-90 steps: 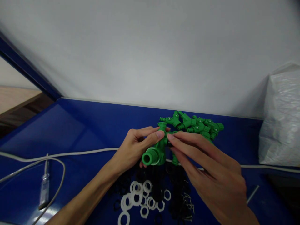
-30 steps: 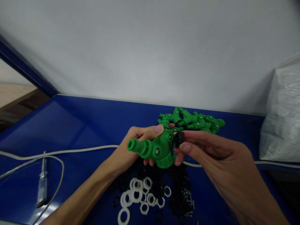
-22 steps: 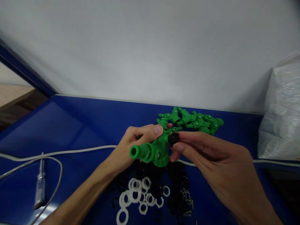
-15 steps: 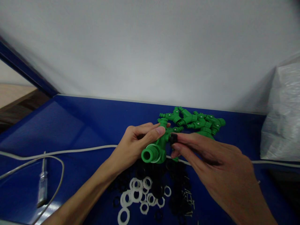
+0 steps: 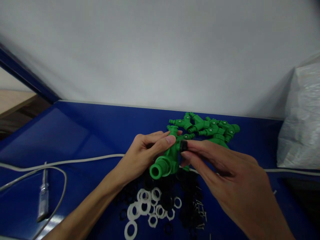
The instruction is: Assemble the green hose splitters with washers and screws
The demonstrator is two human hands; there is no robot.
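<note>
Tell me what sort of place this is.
Probably a small-parts assembly bench: a blue worktable with a pile of identical green fittings, loose white rings and screws. Left hand holds one fitting, right hand a black part.

Green fitting (image 5: 168,159), black knob (image 5: 183,145), white rings (image 5: 147,208)

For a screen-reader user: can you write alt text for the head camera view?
The left hand grips a green fitting over a blue table while the right hand holds a small black part against it. White rings lie below, more green fittings behind.
</note>
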